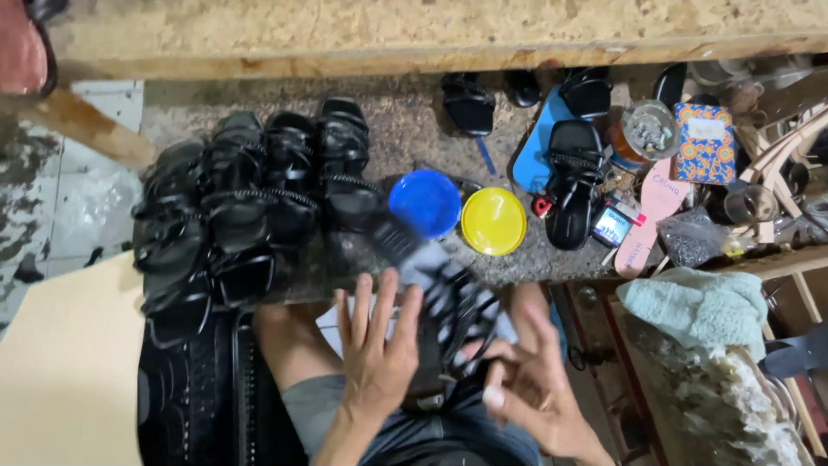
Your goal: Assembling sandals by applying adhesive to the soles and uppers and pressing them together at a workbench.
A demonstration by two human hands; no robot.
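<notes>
Left hand: fingers spreading wide, the left hand (377, 349) is pressing flat against the near side of the black sandal (440, 289), not curling round it.
Right hand: the right hand (530, 384) is sitting under the sandal's lower end, fingers loosely bent and apart, a couple hooking into the straps. Not really clamping.
Sandal: it's hanging between both hands above the lap, blurry, tilting up toward the blue lid (424, 204).
Handling: looking light and bendy to me, straps soft, sole a bit stiffer. I'd guess the sole edges are the safest place to grab, since the straps would probably flop about.
Counter, near edge: a pile of black sandals (246, 224) is sitting at the left end of the counter (405, 116), with the blue lid and a yellow lid (493, 221) just beside each other.
Counter, far edge: more sandals, a pink insole (649, 220) and a patterned box (705, 142) are crowding the right end.
</notes>
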